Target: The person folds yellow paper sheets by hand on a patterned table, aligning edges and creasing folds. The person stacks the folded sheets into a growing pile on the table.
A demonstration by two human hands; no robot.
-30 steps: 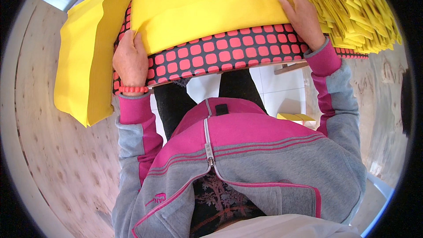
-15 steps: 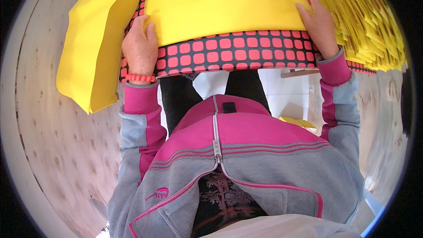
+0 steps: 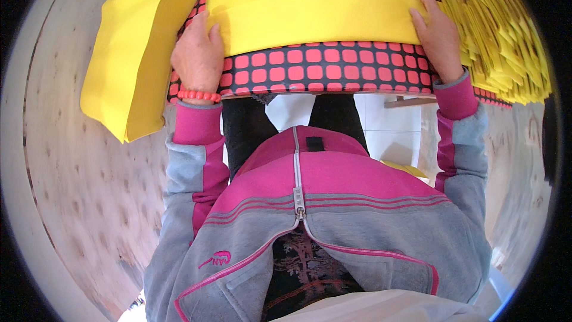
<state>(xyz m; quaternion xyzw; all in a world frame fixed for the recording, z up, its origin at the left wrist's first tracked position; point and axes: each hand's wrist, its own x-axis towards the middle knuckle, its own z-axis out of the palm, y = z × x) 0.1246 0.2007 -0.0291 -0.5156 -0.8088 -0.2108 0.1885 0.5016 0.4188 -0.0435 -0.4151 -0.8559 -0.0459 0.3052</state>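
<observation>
A folded yellow fabric sheet (image 3: 316,9), with a crease across its width, lies on the table in front of me. My left hand (image 3: 199,53) holds its left edge, thumb and forefinger a little apart. On the opposite side my right hand (image 3: 440,39) grips the right edge, thumb by the near corner and forefinger farther up. The other fingertips of both hands are partly hidden. A red bead bracelet (image 3: 199,95) circles my left wrist.
A table cover (image 3: 316,71) with red squares on black lies under the sheet. Left of it, a large folded yellow piece (image 3: 128,53) hangs over the edge. A thick pile of yellow pieces (image 3: 500,36) stands at the right. Another yellow piece (image 3: 405,169) lies low, by the floor.
The view has shifted slightly, so the table, sheet and hands appear a little farther right. Both hands stay at the sheet's two side edges.
</observation>
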